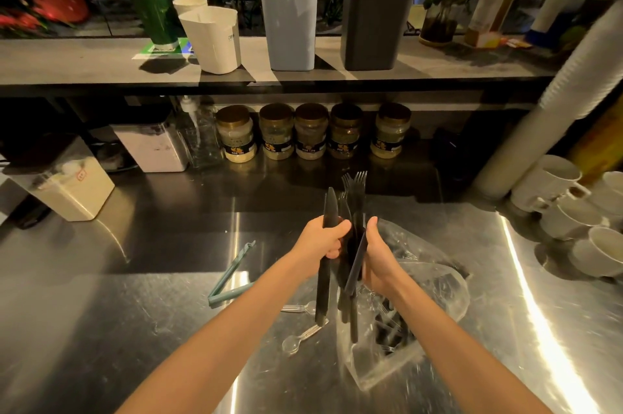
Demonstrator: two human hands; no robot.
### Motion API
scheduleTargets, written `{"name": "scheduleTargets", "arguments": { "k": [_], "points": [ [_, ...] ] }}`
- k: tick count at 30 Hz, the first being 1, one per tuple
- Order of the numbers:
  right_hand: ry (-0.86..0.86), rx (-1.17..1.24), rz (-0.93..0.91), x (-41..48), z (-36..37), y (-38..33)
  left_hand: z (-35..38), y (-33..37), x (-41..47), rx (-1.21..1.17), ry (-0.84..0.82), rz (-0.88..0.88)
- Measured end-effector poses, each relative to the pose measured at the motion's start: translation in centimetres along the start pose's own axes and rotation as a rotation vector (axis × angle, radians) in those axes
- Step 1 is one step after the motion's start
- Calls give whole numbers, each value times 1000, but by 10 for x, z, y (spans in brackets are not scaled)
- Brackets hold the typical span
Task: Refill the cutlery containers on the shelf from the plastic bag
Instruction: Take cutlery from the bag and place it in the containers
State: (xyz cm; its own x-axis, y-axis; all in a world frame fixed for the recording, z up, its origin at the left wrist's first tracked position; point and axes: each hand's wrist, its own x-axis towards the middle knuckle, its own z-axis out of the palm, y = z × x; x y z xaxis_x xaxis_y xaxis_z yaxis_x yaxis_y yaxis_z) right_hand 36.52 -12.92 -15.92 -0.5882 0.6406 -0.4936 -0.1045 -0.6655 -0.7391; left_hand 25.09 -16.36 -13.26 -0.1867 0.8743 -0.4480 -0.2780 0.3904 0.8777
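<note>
Fingers of both the left hand (pixel 325 238) and right hand (pixel 379 257) are wrapped round black plastic cutlery (pixel 350 245), frame center, above the clear plastic bag (pixel 435 295).

1. The one camera rides on the person's head, looking forward and down; both forearms run in from the bottom edge.
2. It sits close in: the left hand (pixel 320 238) and right hand (pixel 379 258), both gripping cutlery (pixel 352 208), meet just below mid-frame over the steel counter (pixel 118 312).
3. It faces the back of the counter square on. The shelf (pixel 67 56) runs level across the upper third, with jars (pixel 310 132) beneath it.
4. The wide lens bends the edges: the cup stack (pixel 573 86) at right leans inward, and the counter curves away on both sides.
</note>
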Motion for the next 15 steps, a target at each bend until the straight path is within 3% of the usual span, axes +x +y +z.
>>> {"name": "scheduleTargets", "arguments": {
  "k": [5, 10, 15],
  "points": [
    [-39, 29, -30, 1, -5, 1, -2, -3, -1, -89, 34, 56],
    [-170, 256, -1, 1, -5, -1, 4, 2, -9, -95, 86, 128],
    [-172, 149, -70, 7, -7, 2, 3, -2, -5, -24, 86, 191]
  ]
}}
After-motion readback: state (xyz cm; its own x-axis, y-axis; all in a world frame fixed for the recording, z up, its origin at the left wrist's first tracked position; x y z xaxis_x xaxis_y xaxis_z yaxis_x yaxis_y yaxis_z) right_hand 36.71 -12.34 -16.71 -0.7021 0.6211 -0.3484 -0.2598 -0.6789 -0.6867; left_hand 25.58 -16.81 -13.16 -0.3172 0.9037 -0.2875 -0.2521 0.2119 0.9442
